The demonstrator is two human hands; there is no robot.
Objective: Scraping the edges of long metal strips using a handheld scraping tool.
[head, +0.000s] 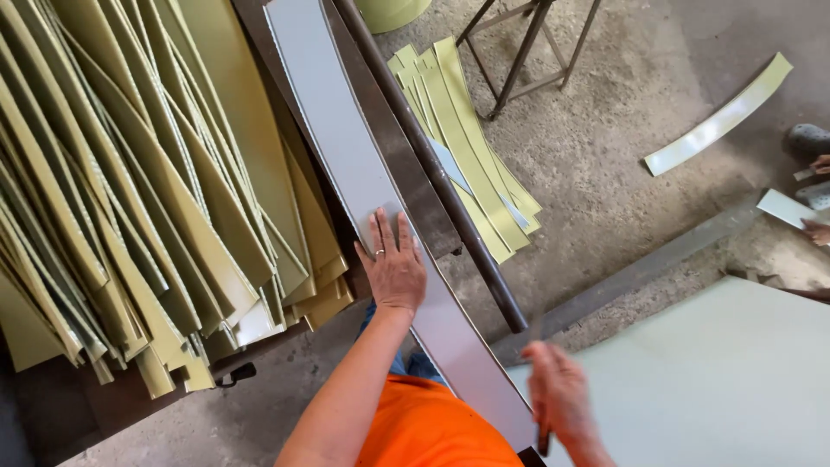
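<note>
Head view: a long, smooth grey strip (346,156) is seen lying on a dark bench, its long axis running from the far left down to the near right, with a slight curve along its length. The left hand (393,264) is laid flat on the strip near its middle, fingers spread and pointing far, a ring on one finger. The right hand (558,393) is blurred at the near right end of the strip and is closed around a thin dark handle (543,441); what the handle belongs to cannot be told. A dark round bar (432,164) is set along the strip's right edge, parallel to it. To the left, a heap of olive-green strips (130,190) with frayed, fibrous edges is piled. On the rough concrete floor (622,130), further pale green strips (471,138) are stacked just right of the bar, and a single curved strip (718,121) lies far right. A broad pale sheet (718,380) is spread at the near right.
</note>
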